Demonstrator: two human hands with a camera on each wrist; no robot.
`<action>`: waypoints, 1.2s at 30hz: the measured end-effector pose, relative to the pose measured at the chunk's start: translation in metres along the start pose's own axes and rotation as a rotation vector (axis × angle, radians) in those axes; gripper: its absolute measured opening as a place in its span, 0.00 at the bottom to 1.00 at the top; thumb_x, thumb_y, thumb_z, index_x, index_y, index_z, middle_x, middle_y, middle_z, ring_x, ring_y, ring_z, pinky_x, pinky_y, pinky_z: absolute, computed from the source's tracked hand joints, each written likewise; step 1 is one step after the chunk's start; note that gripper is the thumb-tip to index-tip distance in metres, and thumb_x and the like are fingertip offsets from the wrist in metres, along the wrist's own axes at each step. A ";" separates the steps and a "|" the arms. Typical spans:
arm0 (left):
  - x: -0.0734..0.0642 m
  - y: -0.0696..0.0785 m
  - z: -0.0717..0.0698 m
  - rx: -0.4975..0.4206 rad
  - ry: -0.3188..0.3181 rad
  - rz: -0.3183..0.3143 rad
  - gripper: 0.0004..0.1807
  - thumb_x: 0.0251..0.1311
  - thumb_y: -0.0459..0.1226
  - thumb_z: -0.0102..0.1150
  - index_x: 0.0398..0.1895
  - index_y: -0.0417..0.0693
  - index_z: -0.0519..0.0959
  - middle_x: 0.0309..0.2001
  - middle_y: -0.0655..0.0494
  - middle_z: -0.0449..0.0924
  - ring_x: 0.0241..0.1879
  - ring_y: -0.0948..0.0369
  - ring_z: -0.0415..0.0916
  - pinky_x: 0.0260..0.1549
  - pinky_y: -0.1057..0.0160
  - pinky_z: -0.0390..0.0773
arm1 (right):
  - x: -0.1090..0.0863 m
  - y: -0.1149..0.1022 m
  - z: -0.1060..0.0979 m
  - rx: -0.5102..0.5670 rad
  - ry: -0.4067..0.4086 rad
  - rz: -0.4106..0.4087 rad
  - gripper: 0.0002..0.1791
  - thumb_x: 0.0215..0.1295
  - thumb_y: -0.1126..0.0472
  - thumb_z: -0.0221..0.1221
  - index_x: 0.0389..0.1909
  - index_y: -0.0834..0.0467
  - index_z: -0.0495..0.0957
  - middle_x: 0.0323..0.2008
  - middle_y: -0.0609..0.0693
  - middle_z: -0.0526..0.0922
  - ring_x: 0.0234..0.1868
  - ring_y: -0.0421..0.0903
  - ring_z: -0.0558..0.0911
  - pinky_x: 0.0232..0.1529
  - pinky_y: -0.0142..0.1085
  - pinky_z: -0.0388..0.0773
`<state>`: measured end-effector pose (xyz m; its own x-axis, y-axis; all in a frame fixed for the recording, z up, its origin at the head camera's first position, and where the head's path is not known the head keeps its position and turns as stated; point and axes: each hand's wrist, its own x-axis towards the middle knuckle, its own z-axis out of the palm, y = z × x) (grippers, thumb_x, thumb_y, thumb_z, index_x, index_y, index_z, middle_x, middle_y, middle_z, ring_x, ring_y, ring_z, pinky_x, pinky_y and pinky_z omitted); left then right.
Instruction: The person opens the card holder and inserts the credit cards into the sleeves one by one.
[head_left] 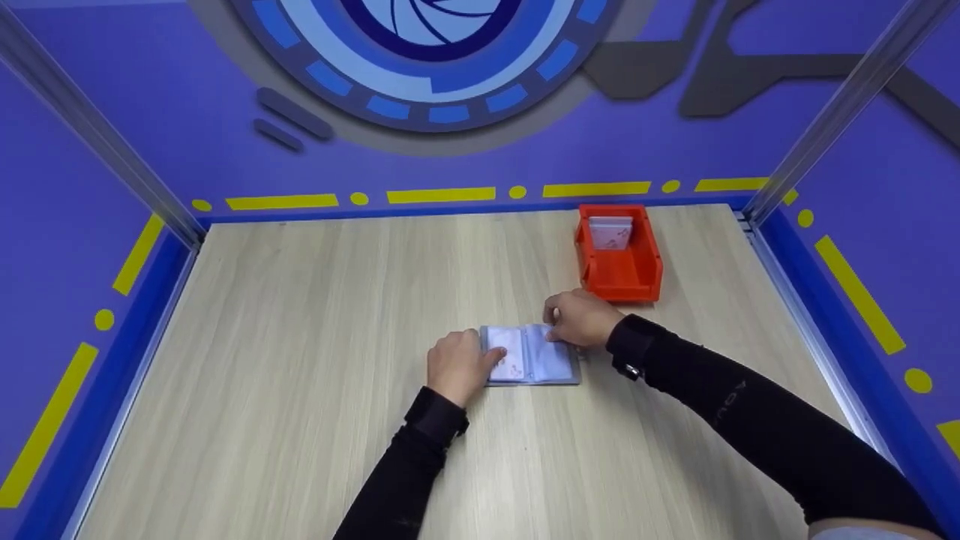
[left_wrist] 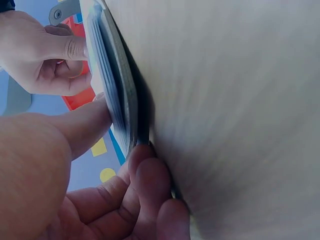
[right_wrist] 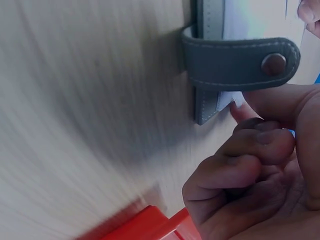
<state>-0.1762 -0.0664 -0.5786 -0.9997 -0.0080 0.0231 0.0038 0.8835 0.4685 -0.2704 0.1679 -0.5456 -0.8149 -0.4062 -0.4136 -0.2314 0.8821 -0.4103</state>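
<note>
Where the card holder (head_left: 529, 357) lies: spread flat on the table (head_left: 322, 360), between the two hands and touched by both
Long axis: the spread runs left to right, while the fold down its middle runs from the far side toward the person
Left hand (head_left: 459, 366): grips the outer left side, thumb pressed across the left page (head_left: 508, 364), other fingers bent in at the cover's edge
Right hand (head_left: 585, 319): thumb and first finger seem to pinch a corner of the right sleeve (head_left: 550, 360); the remaining fingers are curled toward the palm
Key relation: the sleeve's far right corner sits right at the right fingertips, with the fold to their left, so the right hand is the nearer one and the left serves as the anchor
Strap (right_wrist: 240, 64): stands out at the holder's right edge beside the right thumb, its metal snap (right_wrist: 274, 64) unfastened
Left page: flower-like print shows near the thumb
Right sleeve: looks bluish; whether it holds a card, I cannot tell
Red bin (head_left: 626, 270): beyond the right hand, with cards (head_left: 610, 233) leaning at its far end
</note>
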 end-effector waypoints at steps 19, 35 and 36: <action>0.000 0.002 0.001 0.026 -0.023 0.004 0.26 0.66 0.57 0.76 0.33 0.41 0.86 0.29 0.49 0.86 0.27 0.56 0.79 0.28 0.51 0.79 | -0.002 -0.004 -0.021 -0.043 -0.176 0.104 0.21 0.78 0.48 0.63 0.58 0.59 0.88 0.39 0.51 0.86 0.42 0.50 0.82 0.43 0.40 0.75; 0.000 0.000 -0.002 0.028 -0.021 0.010 0.26 0.67 0.57 0.76 0.30 0.43 0.85 0.27 0.50 0.85 0.25 0.56 0.78 0.26 0.51 0.78 | -0.013 -0.035 -0.023 0.112 -0.086 -0.025 0.17 0.82 0.51 0.58 0.41 0.55 0.92 0.25 0.46 0.74 0.34 0.48 0.78 0.38 0.39 0.72; 0.000 0.000 -0.002 0.026 -0.019 0.012 0.26 0.67 0.57 0.76 0.30 0.43 0.85 0.27 0.50 0.85 0.25 0.57 0.77 0.26 0.52 0.78 | -0.012 -0.036 -0.022 0.116 -0.080 -0.037 0.18 0.82 0.51 0.57 0.38 0.56 0.91 0.23 0.45 0.71 0.32 0.47 0.76 0.36 0.38 0.71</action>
<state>-0.1765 -0.0669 -0.5769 -0.9999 0.0112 0.0111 0.0150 0.8953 0.4453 -0.2640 0.1460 -0.5083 -0.7612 -0.4595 -0.4577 -0.1936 0.8346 -0.5157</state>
